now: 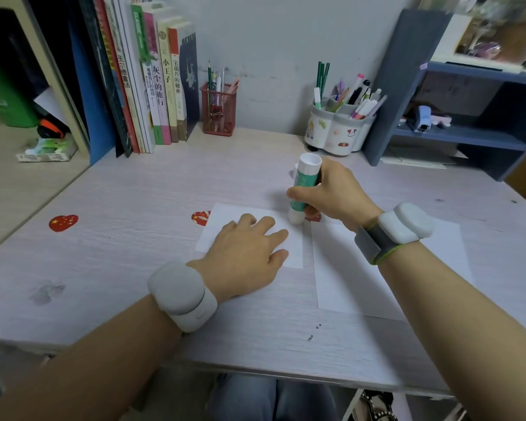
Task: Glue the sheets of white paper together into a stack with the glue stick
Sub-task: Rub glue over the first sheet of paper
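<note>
Two sheets of white paper lie on the pale wood-grain desk; the smaller white sheet sits near the middle, and the larger white sheet lies just to its right, partly under the right forearm; a narrow strip of bare desk shows between them. The left hand lies flat on the smaller sheet, fingers straight and spread, pressing it down; the right hand is curled round a green-and-white glue stick, which stands nearly upright, tilted a little, its lower end touching the far right corner of the smaller sheet; its white top end points up and away. Both wrists carry bands; a white padded wristband on the left, a white pod on a grey strap on the right. Red heart-shaped flag stickers mark the desk; one well to the left, another half hidden under the smaller sheet's far left corner. Along the back wall stand a row of upright books, a red mesh pen holder and a white patterned pen pot full of markers; a blue-grey shelf unit stands at the right.
</note>
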Motion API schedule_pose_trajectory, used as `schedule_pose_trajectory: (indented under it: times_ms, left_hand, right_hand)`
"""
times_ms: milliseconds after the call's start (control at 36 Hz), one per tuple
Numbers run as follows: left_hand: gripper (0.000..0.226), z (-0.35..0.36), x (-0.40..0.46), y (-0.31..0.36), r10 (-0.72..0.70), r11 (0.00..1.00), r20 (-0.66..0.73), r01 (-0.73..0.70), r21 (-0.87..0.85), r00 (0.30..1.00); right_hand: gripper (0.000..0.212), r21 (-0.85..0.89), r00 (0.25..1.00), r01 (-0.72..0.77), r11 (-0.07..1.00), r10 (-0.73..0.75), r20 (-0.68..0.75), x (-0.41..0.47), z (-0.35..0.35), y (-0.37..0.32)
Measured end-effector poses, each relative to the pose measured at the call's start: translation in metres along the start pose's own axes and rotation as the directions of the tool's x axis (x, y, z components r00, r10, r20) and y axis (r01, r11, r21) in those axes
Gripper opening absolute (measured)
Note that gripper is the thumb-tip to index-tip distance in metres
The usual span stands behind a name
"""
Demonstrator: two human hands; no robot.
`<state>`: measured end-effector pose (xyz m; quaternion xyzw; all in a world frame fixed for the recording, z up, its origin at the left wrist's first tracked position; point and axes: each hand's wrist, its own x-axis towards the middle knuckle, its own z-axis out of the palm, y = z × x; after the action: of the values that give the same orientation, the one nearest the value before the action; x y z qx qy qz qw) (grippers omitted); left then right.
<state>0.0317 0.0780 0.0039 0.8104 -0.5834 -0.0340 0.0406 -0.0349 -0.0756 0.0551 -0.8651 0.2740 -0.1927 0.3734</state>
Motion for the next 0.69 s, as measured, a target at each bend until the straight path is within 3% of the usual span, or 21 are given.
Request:
schedule_pose_trajectory:
  times_ms: [139,250,389,472,611,694]
  left_hand:
    - [0.05,0.003,0.0,0.002,-0.009,1.0,-0.006,0.009,0.005,1.0]
    - [0.087,0.004,0.0,0.004,-0.022,1.0,-0.076,0.022,-0.001,0.997]
    - [0.092,0.004,0.0,0.008,0.019,0.998,-0.123,-0.026,-0.049,0.992]
    - [0.087,0.003,0.0,0.011,0.026,0.996,-0.103,-0.034,-0.077,0.994]
    - [0.041,0.0,0.002,0.009,0.002,0.997,-0.074,-0.007,-0.073,0.997]
    - [0.042,0.002,0.0,0.004,0.001,0.997,-0.105,-0.009,-0.073,0.994]
  right_hand:
    - [0.03,0.029,1.0,0.002,1.0,-0.002,-0.005,0.003,0.005,0.0]
    - [0.031,0.019,1.0,0.01,1.0,-0.01,-0.018,0.005,0.006,0.0]
    - [0.035,0.087,0.999,-0.034,0.996,0.038,-0.037,0.003,0.005,0.006]
    - [0.037,0.087,0.997,-0.025,0.996,0.031,-0.066,-0.001,0.005,0.004]
    - [0.04,0.089,0.998,-0.039,0.995,0.043,-0.038,-0.013,0.002,0.003]
    - [0.047,0.076,0.999,-0.042,0.996,0.041,0.009,-0.021,0.001,0.001]
